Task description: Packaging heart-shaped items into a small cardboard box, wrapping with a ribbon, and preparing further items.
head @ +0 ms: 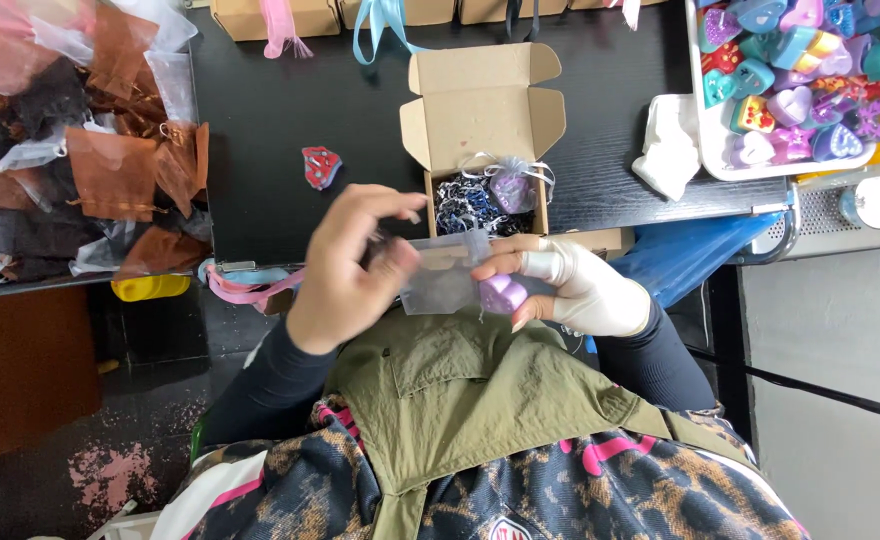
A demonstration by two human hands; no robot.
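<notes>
Both hands hold a see-through bag (447, 272); the right hand (570, 285) also grips a purple heart (503, 293), the left hand (355, 262) pinches the bag's top.

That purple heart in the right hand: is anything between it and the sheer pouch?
Nothing visible. The right hand pinches the purple heart right beside the sheer pouch, which the left hand holds. Whether they touch is unclear.

Open box (482, 120) mid-table (260, 130), filled pouch (512, 187) inside. Heap of pouches (70, 150) left, tray (705, 150) of hearts (790, 100) right. Small piece (320, 166) between heap and box.
</notes>
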